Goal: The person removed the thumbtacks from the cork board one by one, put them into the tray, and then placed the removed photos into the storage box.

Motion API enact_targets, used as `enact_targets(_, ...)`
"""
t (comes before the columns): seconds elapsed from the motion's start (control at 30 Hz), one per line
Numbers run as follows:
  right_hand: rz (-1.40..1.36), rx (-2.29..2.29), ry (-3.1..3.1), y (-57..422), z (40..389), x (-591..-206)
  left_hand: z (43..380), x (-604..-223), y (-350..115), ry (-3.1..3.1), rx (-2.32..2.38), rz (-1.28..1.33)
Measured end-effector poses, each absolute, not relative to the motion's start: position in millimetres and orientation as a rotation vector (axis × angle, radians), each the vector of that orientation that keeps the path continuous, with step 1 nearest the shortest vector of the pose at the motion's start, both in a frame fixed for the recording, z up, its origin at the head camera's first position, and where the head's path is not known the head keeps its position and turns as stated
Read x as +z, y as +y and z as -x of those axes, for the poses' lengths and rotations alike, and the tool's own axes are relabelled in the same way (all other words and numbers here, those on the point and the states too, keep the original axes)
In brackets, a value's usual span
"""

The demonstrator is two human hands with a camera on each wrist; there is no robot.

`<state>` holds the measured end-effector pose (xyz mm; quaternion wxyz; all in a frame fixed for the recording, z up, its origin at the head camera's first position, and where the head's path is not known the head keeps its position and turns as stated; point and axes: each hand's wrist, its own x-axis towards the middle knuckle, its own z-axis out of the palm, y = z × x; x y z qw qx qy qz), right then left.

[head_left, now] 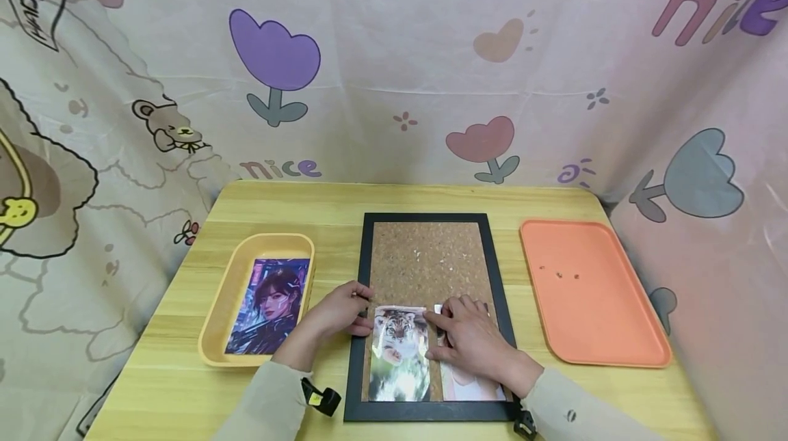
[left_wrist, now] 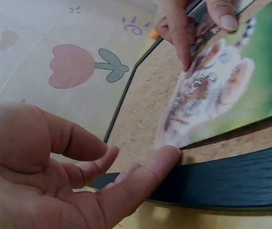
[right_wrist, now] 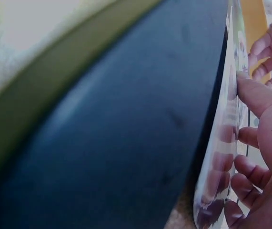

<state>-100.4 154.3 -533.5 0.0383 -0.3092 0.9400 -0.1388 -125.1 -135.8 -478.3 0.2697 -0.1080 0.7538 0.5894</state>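
Note:
A black-framed cork board (head_left: pixel 425 256) lies on the table. On its lower left part lies a photo of a tiger cub (head_left: pixel 400 366), glossy and upright. My left hand (head_left: pixel 341 308) is at the board's left frame edge, fingers loosely bent; one fingertip reaches the tiger photo's upper left corner in the left wrist view. My right hand (head_left: pixel 474 338) spreads over a second photo (head_left: pixel 470 390) on the lower right, hiding most of it. Its index fingertip touches the tiger photo's upper right corner, with the thumb tip at that photo's right edge.
To the left stands a yellow tray (head_left: pixel 215 331) holding an illustrated purple-blue picture (head_left: pixel 271 308). An orange tray (head_left: pixel 603 318) on the right carries several tiny pins (head_left: pixel 559 275). A patterned curtain (head_left: pixel 382 51) hangs behind the wooden table (head_left: pixel 332 202).

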Motion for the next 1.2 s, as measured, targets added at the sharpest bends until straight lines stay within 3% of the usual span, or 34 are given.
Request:
enact_targets(0.7,0.955,-0.438,2.887,155.1,99.2,-535.7,127.1,-494.4,-138.5,1.860,1.709,0.273)
enact_targets(1.2,0.953,-0.424,2.895,154.7,100.3,-535.1,110.9,-503.9,-147.2,1.756,1.683,-0.004)
